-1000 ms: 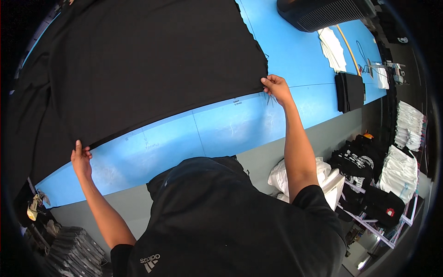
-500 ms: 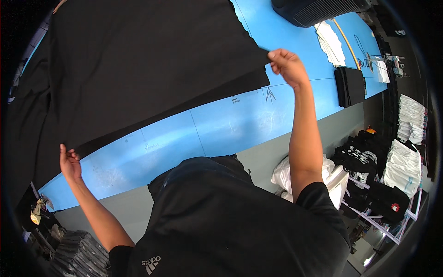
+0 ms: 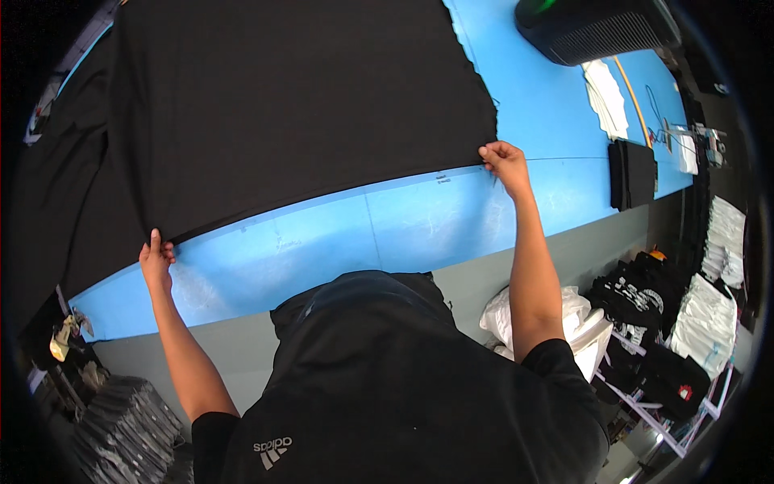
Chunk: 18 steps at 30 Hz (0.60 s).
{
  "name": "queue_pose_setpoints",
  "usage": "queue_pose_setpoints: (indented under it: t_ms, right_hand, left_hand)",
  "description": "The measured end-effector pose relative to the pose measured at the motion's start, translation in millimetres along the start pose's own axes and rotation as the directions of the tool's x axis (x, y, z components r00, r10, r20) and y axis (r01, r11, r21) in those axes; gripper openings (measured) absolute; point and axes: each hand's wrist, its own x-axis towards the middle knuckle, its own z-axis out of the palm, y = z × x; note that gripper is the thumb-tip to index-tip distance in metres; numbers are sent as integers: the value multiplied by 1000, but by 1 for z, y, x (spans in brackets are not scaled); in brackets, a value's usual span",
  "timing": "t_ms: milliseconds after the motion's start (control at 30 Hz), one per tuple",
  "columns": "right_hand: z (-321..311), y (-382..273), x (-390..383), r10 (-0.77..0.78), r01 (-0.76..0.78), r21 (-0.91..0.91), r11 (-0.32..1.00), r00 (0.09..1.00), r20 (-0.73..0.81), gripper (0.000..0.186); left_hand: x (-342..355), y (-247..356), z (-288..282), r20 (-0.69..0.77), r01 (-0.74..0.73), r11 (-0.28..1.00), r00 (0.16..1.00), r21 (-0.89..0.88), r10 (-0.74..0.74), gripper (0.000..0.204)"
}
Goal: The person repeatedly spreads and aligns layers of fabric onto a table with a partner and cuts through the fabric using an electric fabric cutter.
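Observation:
A wide sheet of black fabric (image 3: 322, 97) covers the left and middle of a blue table (image 3: 419, 211). My right hand (image 3: 507, 167) pinches the near right corner of the fabric, at the end of its wavy cut right edge. At the near left, my left hand (image 3: 157, 256) grips the same near edge, thumb up on the cloth and fingers curled under it. Between the two hands the edge runs taut and nearly straight. Loose folds gather in the cloth left of my left hand, and the fabric hangs over the table's left end.
A black ridged machine (image 3: 601, 32) stands at the far right. White pieces (image 3: 606, 101), a yellow stick (image 3: 633, 97) and a folded black stack (image 3: 631, 175) lie nearby. White bags (image 3: 572, 319) and a garment rack (image 3: 645, 415) stand below right; grey bundles (image 3: 125, 431) lie below left.
My right hand has come down toward me with the fabric corner, and the near edge now covers the lower layer that showed before. My left hand still holds the edge.

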Motion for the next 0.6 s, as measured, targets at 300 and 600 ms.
queue_pose_setpoints:
  t_ms: [300,600]
  right_hand:
    - [-9,13,1,-90,91,-25,996,995,40,14]
    - [-12,14,0,-74,75,-24,997,996,52,13]
  left_hand:
    - [-8,-3,1,18,-50,994,999,95,49,35]
    - [-12,-4,-3,50,-90,983,995,163,83,37]
